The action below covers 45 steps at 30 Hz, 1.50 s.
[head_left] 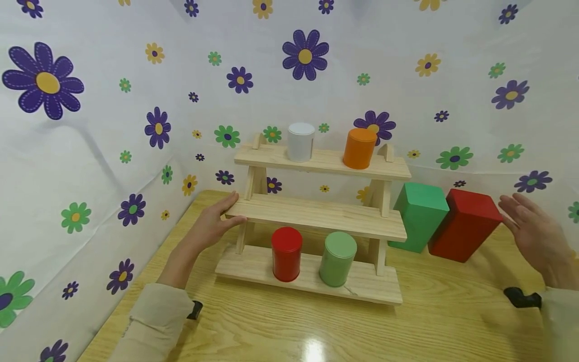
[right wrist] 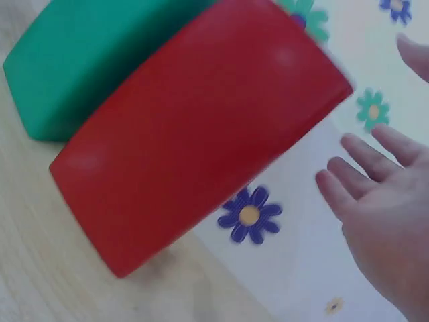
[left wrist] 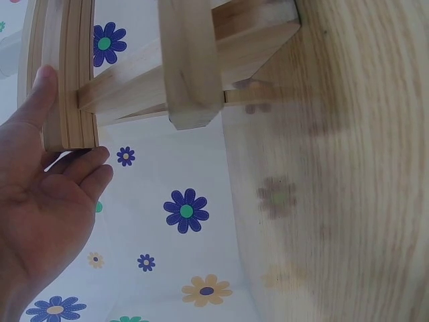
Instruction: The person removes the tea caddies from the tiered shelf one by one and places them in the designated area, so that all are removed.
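Note:
A three-tier wooden shelf (head_left: 316,218) stands on the table. My left hand (head_left: 211,223) grips the left end of its middle board, thumb along the front edge; in the left wrist view the hand (left wrist: 53,194) has bent fingers against the board's end. The bottom board bears a red canister (head_left: 287,254) and a light green canister (head_left: 338,259). On the top board are a white canister (head_left: 300,142) and an orange canister (head_left: 359,148). My right hand (head_left: 536,234) is held beside the red box (head_left: 466,224), its fingers extended and apart from it, holding nothing.
A green box (head_left: 418,216) stands between the shelf and the red box, close to both. White cloth with printed flowers (head_left: 253,100) hangs behind and to the left of the wooden table (head_left: 271,327). Dark straps or mounts (head_left: 522,297) show near both wrists.

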Each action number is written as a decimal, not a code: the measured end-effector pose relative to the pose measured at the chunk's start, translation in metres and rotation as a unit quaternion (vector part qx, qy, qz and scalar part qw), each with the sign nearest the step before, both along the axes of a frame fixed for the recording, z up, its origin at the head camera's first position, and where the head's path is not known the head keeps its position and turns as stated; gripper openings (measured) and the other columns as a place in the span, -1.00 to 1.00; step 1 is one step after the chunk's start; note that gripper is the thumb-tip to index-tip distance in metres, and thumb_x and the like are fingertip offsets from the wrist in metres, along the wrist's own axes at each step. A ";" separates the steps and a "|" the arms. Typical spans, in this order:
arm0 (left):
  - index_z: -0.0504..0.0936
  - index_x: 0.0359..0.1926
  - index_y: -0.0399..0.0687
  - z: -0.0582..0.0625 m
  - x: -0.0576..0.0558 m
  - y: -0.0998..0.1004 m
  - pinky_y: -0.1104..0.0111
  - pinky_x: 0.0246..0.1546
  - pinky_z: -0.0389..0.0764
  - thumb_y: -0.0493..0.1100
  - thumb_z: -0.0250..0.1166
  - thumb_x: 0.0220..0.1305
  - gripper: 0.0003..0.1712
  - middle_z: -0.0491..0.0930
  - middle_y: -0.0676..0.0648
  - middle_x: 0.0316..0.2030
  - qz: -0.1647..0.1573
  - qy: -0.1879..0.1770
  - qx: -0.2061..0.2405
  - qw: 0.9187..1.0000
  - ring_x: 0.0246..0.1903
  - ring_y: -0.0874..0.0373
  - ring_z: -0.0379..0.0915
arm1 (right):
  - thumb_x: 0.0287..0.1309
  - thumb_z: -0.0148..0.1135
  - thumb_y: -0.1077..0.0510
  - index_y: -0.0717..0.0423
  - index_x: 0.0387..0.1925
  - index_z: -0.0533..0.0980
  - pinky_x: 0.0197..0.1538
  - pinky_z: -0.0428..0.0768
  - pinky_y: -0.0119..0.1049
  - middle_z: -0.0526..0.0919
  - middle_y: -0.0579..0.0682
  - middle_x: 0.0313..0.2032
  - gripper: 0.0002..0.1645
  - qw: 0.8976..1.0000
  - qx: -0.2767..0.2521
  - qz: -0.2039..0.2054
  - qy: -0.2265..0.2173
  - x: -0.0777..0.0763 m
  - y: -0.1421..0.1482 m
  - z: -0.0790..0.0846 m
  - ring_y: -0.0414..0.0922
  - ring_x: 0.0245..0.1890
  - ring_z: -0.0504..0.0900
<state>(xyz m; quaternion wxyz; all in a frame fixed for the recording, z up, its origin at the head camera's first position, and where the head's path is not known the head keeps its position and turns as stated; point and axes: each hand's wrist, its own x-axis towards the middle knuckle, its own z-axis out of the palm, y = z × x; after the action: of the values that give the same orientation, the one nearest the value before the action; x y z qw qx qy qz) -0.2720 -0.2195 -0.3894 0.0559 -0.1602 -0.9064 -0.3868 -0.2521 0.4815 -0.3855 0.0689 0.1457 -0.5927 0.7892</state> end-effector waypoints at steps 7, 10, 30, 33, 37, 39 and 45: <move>0.13 0.60 -0.19 -0.001 -0.001 -0.001 -0.05 0.50 0.16 0.06 0.36 0.40 -0.05 0.03 -0.18 0.59 0.003 0.002 -0.001 1.000 0.54 -0.21 0.01 | 0.60 -0.24 0.35 0.13 0.42 0.30 0.23 0.53 -0.47 0.54 0.02 0.28 -0.52 0.986 -0.137 -0.047 0.085 0.010 -0.013 0.022 -0.12 0.23 0.54; 0.12 0.60 -0.19 -0.001 -0.001 -0.002 -0.05 0.50 0.16 0.06 0.36 0.40 -0.05 0.03 -0.18 0.59 0.001 0.002 -0.002 1.000 0.54 -0.21 0.01 | 0.59 -0.28 0.37 0.22 0.43 0.30 0.22 0.56 -0.40 0.57 0.09 0.26 -0.50 0.984 -0.141 -0.031 0.100 0.014 -0.018 0.028 -0.05 0.19 0.60; 0.12 0.60 -0.22 -0.001 0.001 0.000 -0.05 0.49 0.18 0.03 0.37 0.40 -0.05 0.04 -0.22 0.58 -0.001 0.002 0.000 1.000 0.54 -0.22 0.01 | 0.54 -0.39 0.48 0.46 0.51 0.15 0.34 0.51 -0.28 0.51 0.22 0.33 -0.42 0.981 -0.013 0.113 0.157 0.038 -0.080 0.048 0.02 0.30 0.54; 0.12 0.59 -0.22 -0.001 0.000 0.000 -0.05 0.49 0.18 0.03 0.37 0.40 -0.05 0.04 -0.22 0.58 -0.002 0.003 0.000 1.000 0.54 -0.22 0.02 | 0.51 -0.43 0.53 0.53 0.49 0.12 0.33 0.53 -0.26 0.51 0.26 0.32 -0.41 0.977 -0.003 0.138 0.165 0.039 -0.091 0.048 0.05 0.31 0.52; 0.12 0.60 -0.22 -0.001 0.000 -0.001 -0.05 0.49 0.19 0.04 0.37 0.40 -0.05 0.04 -0.22 0.58 -0.002 0.001 0.002 1.000 0.54 -0.22 0.02 | 0.53 -0.39 0.52 0.52 0.47 0.17 0.30 0.54 -0.32 0.53 0.18 0.29 -0.44 0.978 0.069 0.129 0.150 0.045 -0.109 0.048 -0.01 0.28 0.54; 0.12 0.60 -0.21 -0.002 0.000 -0.001 -0.05 0.49 0.19 0.05 0.36 0.40 -0.05 0.04 -0.21 0.58 -0.001 0.000 0.002 1.000 0.54 -0.22 0.02 | 0.55 -0.32 0.50 0.45 0.48 0.21 0.29 0.53 -0.38 0.54 0.11 0.29 -0.45 0.978 0.116 0.119 0.129 0.049 -0.119 0.048 -0.08 0.26 0.56; 0.12 0.60 -0.20 -0.001 0.000 0.000 -0.04 0.49 0.19 0.05 0.37 0.40 -0.05 0.04 -0.20 0.58 -0.001 0.001 -0.002 1.000 0.54 -0.20 0.02 | 0.54 -0.19 0.47 0.32 0.48 0.28 0.25 0.54 -0.45 0.59 -0.01 0.27 -0.44 0.968 0.205 0.118 0.083 0.061 -0.150 0.049 -0.16 0.18 0.63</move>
<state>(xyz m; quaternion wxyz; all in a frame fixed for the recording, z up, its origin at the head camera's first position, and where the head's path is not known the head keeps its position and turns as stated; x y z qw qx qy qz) -0.2723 -0.2194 -0.3899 0.0566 -0.1613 -0.9070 -0.3849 -0.1911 0.3310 -0.3364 -0.0075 0.2904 -0.7130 0.6382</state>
